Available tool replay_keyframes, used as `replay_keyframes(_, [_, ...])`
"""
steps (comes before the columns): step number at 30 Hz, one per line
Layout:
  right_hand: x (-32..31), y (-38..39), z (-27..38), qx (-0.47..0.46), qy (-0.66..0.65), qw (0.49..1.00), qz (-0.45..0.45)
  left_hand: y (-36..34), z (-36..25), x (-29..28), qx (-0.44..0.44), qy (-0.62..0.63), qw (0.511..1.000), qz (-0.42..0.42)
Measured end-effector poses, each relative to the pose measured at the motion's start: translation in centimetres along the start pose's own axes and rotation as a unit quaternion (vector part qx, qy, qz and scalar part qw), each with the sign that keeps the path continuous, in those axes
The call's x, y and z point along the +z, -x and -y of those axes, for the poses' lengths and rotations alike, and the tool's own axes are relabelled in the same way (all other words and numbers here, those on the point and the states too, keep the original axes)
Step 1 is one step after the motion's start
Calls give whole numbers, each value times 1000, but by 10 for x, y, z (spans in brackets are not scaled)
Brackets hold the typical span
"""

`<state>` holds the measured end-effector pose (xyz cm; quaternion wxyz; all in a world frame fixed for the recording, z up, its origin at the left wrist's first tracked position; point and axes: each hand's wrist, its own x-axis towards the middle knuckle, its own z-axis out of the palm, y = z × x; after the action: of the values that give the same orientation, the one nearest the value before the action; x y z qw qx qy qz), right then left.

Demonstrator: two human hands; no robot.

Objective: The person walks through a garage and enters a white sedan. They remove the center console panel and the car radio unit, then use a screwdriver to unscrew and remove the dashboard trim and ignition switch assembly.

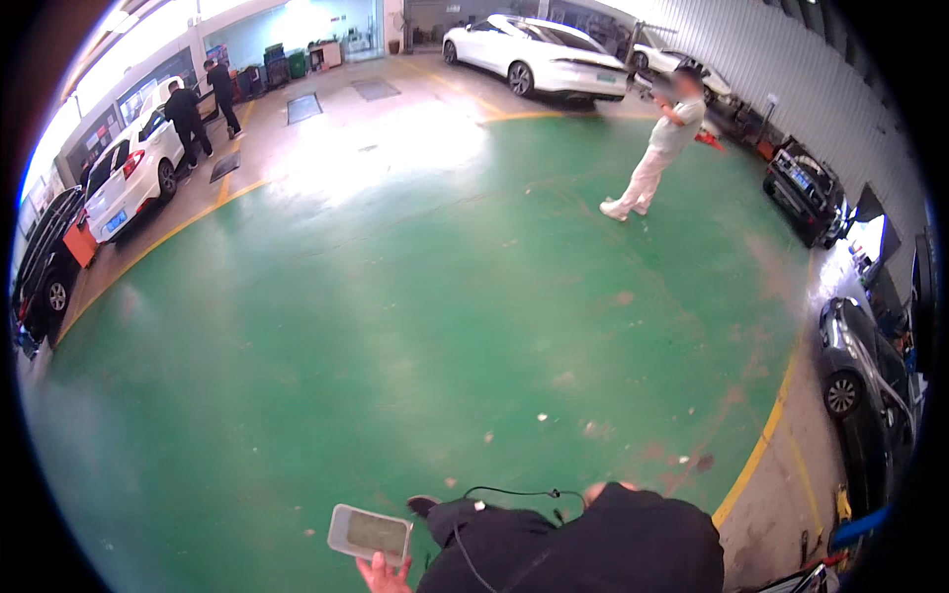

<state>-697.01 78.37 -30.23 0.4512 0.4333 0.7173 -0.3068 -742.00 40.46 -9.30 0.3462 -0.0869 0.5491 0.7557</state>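
Your left fingers clamped on the clear container's near edge | container just beyond fingertips, seen against green floor | one-edge hold, if slackened, could tip it; cable rightward of fingers might snag you

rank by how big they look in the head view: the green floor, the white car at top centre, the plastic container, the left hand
Largest to smallest:
1. green floor
2. white car, far off
3. plastic container, much nearer the camera
4. left hand, only its visible part
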Motion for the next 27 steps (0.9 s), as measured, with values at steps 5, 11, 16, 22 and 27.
replay_keyframes(5, [-214,-74,465,-244,81,960,-111,-79,-119,-80,17,91,994,-66])
replay_keyframes(11, [-371,50,799,-504,-234,811,-180,-172,-249,-152,60,23,997,-43])
replay_keyframes(16, [-314,-59,872,-414,-108,876,-225,-279,-375,-201,37,-9,999,20])
replay_keyframes(22, [-161,-139,716,100,-53,993,10,-414,-508,-281,-63,-22,997,25])
replay_keyframes(27, [-163,-33,816,184,-193,962,63,-520,-616,-349,-20,-73,997,14])
